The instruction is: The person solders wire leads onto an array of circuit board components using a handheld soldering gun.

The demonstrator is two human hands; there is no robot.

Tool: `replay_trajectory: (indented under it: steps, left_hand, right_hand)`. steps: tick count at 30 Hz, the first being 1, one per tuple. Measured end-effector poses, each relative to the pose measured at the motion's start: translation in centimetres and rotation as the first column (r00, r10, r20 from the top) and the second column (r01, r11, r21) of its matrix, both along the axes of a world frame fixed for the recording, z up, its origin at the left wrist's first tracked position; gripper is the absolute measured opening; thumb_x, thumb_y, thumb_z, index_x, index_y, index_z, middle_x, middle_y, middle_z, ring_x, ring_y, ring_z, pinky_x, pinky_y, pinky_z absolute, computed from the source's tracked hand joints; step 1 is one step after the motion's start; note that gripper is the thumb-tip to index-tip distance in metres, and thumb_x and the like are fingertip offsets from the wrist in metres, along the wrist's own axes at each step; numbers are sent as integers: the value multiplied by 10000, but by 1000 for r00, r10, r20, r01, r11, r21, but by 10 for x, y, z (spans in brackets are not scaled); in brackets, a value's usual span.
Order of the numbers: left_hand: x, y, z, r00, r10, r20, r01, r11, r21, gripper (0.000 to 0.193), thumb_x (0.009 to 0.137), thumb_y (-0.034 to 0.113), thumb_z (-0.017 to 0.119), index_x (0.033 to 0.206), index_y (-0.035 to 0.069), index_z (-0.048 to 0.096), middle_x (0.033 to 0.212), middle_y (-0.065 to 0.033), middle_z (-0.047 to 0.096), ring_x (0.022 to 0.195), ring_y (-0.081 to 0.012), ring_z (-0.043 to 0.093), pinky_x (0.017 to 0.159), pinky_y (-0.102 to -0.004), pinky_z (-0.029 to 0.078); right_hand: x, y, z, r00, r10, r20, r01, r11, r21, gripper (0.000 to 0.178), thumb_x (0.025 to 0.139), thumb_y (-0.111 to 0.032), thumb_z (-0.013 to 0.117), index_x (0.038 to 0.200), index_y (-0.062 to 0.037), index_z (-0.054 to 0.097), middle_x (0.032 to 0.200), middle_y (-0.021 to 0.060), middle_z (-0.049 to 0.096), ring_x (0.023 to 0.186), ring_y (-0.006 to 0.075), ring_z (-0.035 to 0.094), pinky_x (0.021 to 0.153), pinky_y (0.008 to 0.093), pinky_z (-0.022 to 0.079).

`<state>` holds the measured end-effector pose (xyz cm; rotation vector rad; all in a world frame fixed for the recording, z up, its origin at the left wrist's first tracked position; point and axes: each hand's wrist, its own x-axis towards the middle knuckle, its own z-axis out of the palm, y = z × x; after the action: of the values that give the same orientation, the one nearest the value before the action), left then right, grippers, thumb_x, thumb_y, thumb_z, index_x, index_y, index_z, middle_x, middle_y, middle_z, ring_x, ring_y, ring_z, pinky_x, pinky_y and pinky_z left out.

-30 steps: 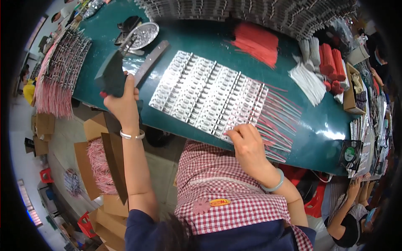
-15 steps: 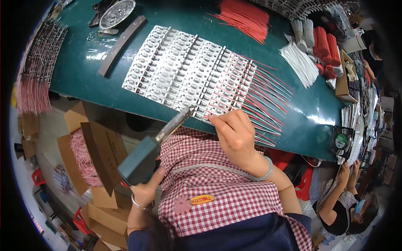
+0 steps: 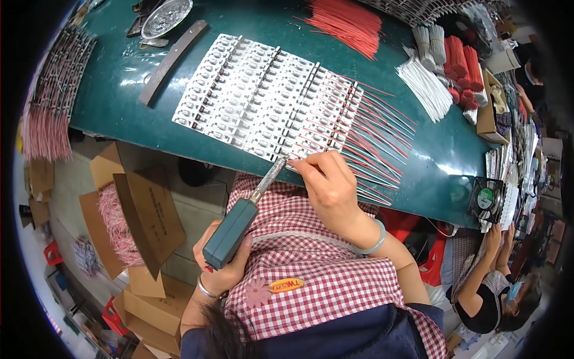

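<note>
My left hand (image 3: 222, 270) is wrapped around the green body of a soldering gun (image 3: 233, 230). The gun's metal tip reaches up to the near edge of a white panel of small circuit boards (image 3: 245, 99), close to my right fingertips. My right hand (image 3: 332, 194) is closed in a pinch at that same edge, with a bit of red wire (image 3: 292, 161) at its fingertips; most of that wire is hidden by the hand. Rows of red and white wires (image 3: 385, 140) fan out from the panel's right side over the green table (image 3: 131, 128).
A dark metal bar (image 3: 173, 63) and a dish of metal scraps (image 3: 167, 18) lie left of the panel. Red wires (image 3: 347, 24) and white wires (image 3: 424, 87) lie beyond. An open carton (image 3: 149, 221) stands below left. A small fan (image 3: 485, 200) and another person (image 3: 487, 293) are at right.
My left hand has brought the soldering gun right and steeper, so its tip now sits beside my right fingertips. My right hand has shifted slightly up and left, still pinching.
</note>
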<state>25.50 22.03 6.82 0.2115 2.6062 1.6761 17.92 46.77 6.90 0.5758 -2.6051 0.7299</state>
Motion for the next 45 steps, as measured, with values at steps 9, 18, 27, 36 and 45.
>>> replay_trajectory:
  steps: [9, 18, 27, 36, 45]
  left_hand:
    - [-5, 8, 8, 989, -38, -142, 26, 996, -88, 212, 757, -39, 759, 950, -48, 674, 902, -156, 665, 769, -291, 689, 690, -332, 557]
    - [-3, 8, 13, 988, -13, -157, 0, 996, -84, 186, 752, -22, 763, 923, -36, 694, 898, -155, 673, 760, -303, 695, 671, -343, 567]
    - [0, 5, 9, 981, -14, -192, -12, 991, -137, 202, 773, 7, 775, 959, -40, 713, 896, -160, 692, 760, -305, 712, 678, -347, 580]
    - [2, 5, 10, 989, -22, -150, 7, 995, -104, 200, 784, -10, 764, 972, -53, 711, 924, -169, 703, 796, -311, 726, 715, -350, 589]
    - [-2, 10, 13, 983, -42, -178, 25, 995, -98, 189, 756, -45, 761, 932, -49, 693, 887, -155, 660, 755, -297, 693, 675, -347, 567]
  right_hand:
    - [-2, -1, -1, 1000, -8, -9, 9, 1000, 21, 243, 761, 25, 657, 998, 14, 703, 882, 89, 593, 795, 246, 564, 679, 356, 483]
    - [-1, -2, 0, 1000, -11, -8, 11, 999, 35, 234, 762, 29, 662, 993, 19, 700, 878, 88, 588, 787, 244, 558, 671, 354, 477]
    - [-1, -1, -2, 1000, -10, -13, 10, 1000, 1, 243, 754, 42, 663, 991, 15, 710, 878, 87, 599, 788, 244, 572, 674, 357, 486]
    - [0, -1, 0, 1000, -6, -16, 6, 999, -47, 259, 733, 64, 653, 981, 15, 714, 869, 90, 605, 780, 248, 577, 661, 360, 490]
    - [0, 0, 0, 1000, 14, 17, -14, 1000, -5, 265, 736, 55, 639, 990, 14, 703, 890, 95, 594, 808, 255, 567, 688, 366, 488]
